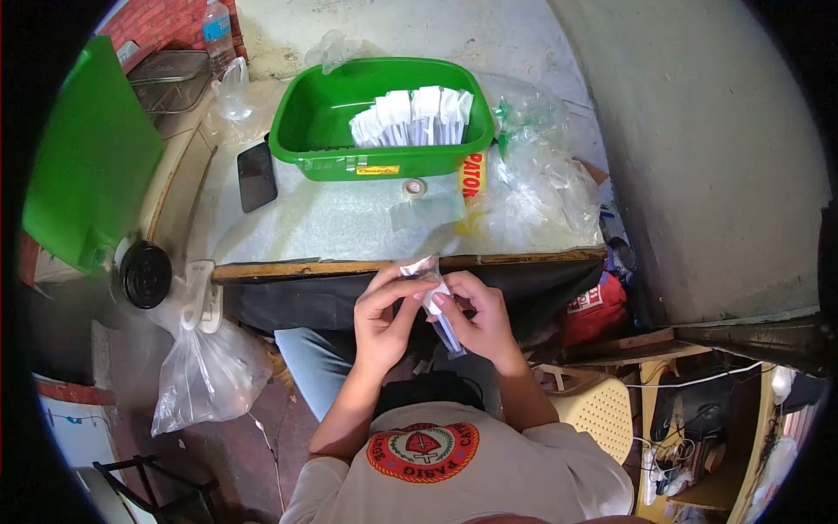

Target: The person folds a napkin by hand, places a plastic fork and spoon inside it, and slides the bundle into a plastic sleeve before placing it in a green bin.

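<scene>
Between my two hands, just in front of the table edge, is a small clear plastic packet point(449, 334) with a white paper piece and bluish-purple sticks or strips inside. My left hand point(381, 316) pinches its upper end between thumb and fingers. The fingers of my right hand point(480, 321) close on its white middle part, thumb on top. On the table beyond stands a green basin point(305, 112), holding a row of similar white-topped packets point(410, 116). A roll of tape point(414, 188) and a flat clear plastic piece point(428, 211) lie in front of the basin.
A black phone point(257, 177) lies left of the basin. Clear plastic bags point(541, 188) and a yellow-red package point(472, 177) are at the right. A clipped plastic bag point(214, 371) hangs at the left table edge. A bottle point(218, 37) stands at the back left.
</scene>
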`<action>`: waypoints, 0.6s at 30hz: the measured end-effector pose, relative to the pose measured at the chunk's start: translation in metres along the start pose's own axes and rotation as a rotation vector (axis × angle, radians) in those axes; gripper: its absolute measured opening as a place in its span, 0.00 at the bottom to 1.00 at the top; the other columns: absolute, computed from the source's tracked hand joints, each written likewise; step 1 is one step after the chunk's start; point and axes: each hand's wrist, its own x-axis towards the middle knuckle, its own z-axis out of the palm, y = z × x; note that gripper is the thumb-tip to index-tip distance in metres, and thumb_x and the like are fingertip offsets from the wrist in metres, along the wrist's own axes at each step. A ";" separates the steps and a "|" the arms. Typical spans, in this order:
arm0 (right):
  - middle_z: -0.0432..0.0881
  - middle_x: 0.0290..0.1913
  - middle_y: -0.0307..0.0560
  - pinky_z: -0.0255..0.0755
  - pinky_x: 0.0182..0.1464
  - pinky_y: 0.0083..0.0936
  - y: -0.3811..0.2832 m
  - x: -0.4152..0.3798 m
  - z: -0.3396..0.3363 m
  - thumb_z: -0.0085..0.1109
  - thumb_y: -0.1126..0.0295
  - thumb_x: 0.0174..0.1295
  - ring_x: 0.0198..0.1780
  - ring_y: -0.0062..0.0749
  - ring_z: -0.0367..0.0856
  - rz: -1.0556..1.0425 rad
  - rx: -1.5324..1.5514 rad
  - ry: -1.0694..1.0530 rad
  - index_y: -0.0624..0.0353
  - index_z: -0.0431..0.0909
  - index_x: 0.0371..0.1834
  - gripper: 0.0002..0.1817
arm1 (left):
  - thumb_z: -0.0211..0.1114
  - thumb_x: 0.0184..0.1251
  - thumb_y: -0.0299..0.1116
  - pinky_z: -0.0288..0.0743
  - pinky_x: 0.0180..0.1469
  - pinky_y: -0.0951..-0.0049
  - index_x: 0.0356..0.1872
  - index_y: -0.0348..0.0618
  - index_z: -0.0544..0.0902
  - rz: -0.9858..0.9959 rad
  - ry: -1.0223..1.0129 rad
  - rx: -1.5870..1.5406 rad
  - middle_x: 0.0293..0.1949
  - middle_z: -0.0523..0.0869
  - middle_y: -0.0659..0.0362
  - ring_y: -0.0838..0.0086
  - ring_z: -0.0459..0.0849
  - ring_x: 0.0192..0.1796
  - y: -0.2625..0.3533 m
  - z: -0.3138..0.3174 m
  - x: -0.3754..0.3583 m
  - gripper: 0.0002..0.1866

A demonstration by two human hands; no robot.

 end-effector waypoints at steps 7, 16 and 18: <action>0.86 0.39 0.48 0.81 0.37 0.20 -0.003 -0.002 -0.001 0.56 0.79 0.69 0.38 0.22 0.86 0.031 -0.024 -0.036 0.70 0.74 0.49 0.08 | 0.63 0.63 0.16 0.71 0.59 0.71 0.49 0.37 0.86 -0.004 -0.012 0.119 0.50 0.88 0.52 0.67 0.83 0.52 0.010 0.002 0.005 0.14; 0.85 0.39 0.49 0.78 0.39 0.25 -0.002 0.007 -0.003 0.62 0.76 0.63 0.38 0.36 0.86 -0.236 -0.386 0.110 0.62 0.78 0.46 0.09 | 0.63 0.66 0.18 0.71 0.59 0.71 0.51 0.35 0.85 -0.141 -0.003 -0.157 0.51 0.87 0.52 0.71 0.82 0.53 0.007 -0.001 0.001 0.13; 0.84 0.41 0.47 0.77 0.40 0.27 -0.003 0.008 -0.001 0.64 0.75 0.61 0.39 0.43 0.85 -0.345 -0.438 0.166 0.59 0.79 0.45 0.10 | 0.62 0.67 0.19 0.71 0.60 0.71 0.52 0.35 0.85 -0.171 -0.027 -0.226 0.51 0.86 0.53 0.72 0.82 0.54 0.008 -0.003 0.002 0.13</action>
